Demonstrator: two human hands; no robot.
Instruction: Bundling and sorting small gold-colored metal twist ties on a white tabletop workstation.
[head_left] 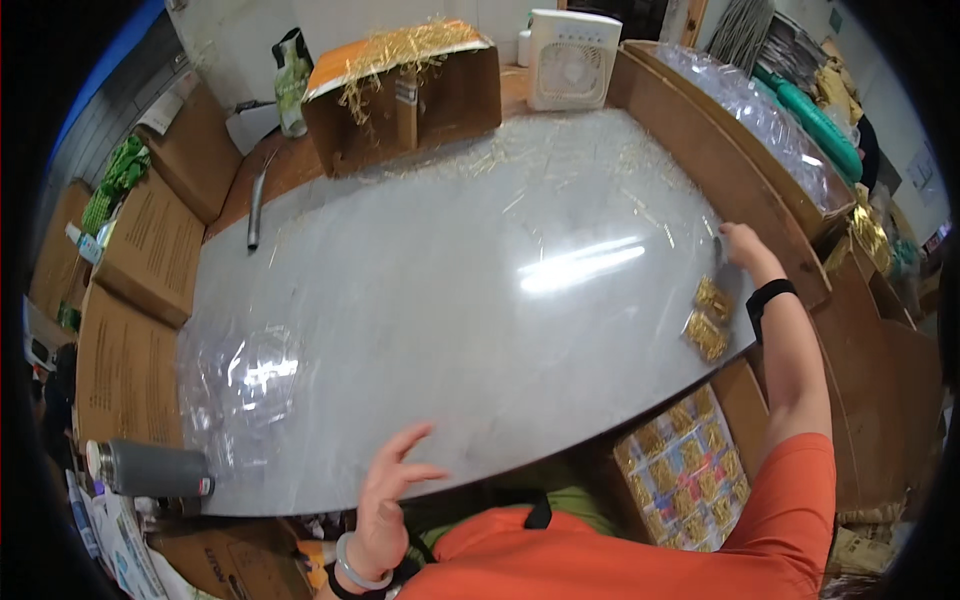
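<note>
Looks like a packing workshop, judging by cardboard cartons (150, 245) along the left edge, a lower-right box (742, 392) of gold-filled packets (685, 465), and clear plastic bags (240, 380) on the desk (430, 270).

1. The head view looks from the wearer's own head, steeply down and forward across the grey worktop (430, 310), upright and unmirrored.
2. It sits near: the orange shirt (600, 555) spans the lower edge, with the left fingers (415, 472) just above, at lower middle.
3. Its fisheye reach takes in the white fan unit (574, 62) farther off at upper middle.
4. Edges bow toward the rounded black rim.
</note>
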